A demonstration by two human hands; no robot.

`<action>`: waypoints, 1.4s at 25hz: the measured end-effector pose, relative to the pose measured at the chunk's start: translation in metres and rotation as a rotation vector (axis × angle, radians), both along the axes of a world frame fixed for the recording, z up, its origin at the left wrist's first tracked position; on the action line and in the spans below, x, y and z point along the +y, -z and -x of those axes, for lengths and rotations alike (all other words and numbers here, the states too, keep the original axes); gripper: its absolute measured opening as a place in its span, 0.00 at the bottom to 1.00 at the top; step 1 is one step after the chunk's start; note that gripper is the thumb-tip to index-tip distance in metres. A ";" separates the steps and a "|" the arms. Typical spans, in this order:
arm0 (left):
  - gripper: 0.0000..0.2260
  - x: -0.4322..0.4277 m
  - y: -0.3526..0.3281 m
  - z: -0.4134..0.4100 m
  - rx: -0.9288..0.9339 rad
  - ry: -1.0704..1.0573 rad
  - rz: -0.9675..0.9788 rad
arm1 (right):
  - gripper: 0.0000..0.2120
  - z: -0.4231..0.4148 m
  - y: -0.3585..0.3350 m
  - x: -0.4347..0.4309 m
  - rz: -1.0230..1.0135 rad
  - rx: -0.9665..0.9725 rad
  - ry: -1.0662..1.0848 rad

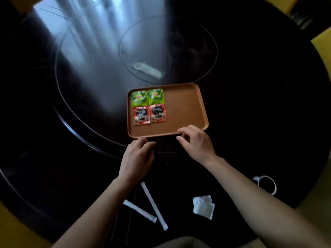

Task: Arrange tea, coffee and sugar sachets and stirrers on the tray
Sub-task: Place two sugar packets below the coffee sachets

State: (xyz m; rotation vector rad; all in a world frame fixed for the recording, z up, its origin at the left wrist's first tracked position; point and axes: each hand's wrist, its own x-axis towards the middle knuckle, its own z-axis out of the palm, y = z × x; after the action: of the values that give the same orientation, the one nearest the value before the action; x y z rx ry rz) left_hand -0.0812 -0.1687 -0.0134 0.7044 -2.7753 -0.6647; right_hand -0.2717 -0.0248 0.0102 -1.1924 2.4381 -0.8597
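An orange-brown tray (pixel 186 108) lies on the dark round table. In its left half sit two green tea sachets (pixel 147 97) side by side, with two red coffee sachets (pixel 150 115) just below them. My right hand (pixel 196 142) hovers at the tray's near right edge, fingers curled and apart, holding nothing. My left hand (pixel 138 155) rests just in front of the tray's near left corner, fingers loosely bent and empty. Two white paper-wrapped stirrers (pixel 154 205) lie crossed near the table's front edge, under my left forearm. White sugar sachets (pixel 203 206) lie between my forearms.
A glass turntable (pixel 168 49) sits at the table's centre with a pale packet (pixel 149 69) lying on it. A white ring-shaped object (pixel 266 184) lies at the right beside my right forearm. Window light glares on the table's far left.
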 end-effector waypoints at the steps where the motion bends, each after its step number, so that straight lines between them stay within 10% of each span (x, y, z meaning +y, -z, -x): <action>1: 0.13 0.020 0.004 -0.011 0.009 0.012 -0.023 | 0.09 -0.007 -0.001 0.025 -0.003 -0.022 0.009; 12: 0.17 0.173 0.035 -0.014 -0.270 0.271 -0.157 | 0.21 -0.092 0.043 0.199 -0.477 -0.086 -0.019; 19: 0.14 0.178 0.040 0.002 -0.274 0.128 -0.226 | 0.04 -0.092 0.045 0.212 -0.354 -0.162 0.108; 35: 0.03 0.194 0.036 -0.001 -0.251 0.022 -0.208 | 0.05 -0.073 0.024 0.220 -0.073 -0.282 0.415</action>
State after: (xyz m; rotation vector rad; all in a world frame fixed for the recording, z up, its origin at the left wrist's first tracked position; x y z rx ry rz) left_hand -0.0804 0.0255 -0.0494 0.8523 -2.9721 -0.9405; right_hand -0.1983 0.1948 -0.0142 -0.4996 2.4849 -0.9617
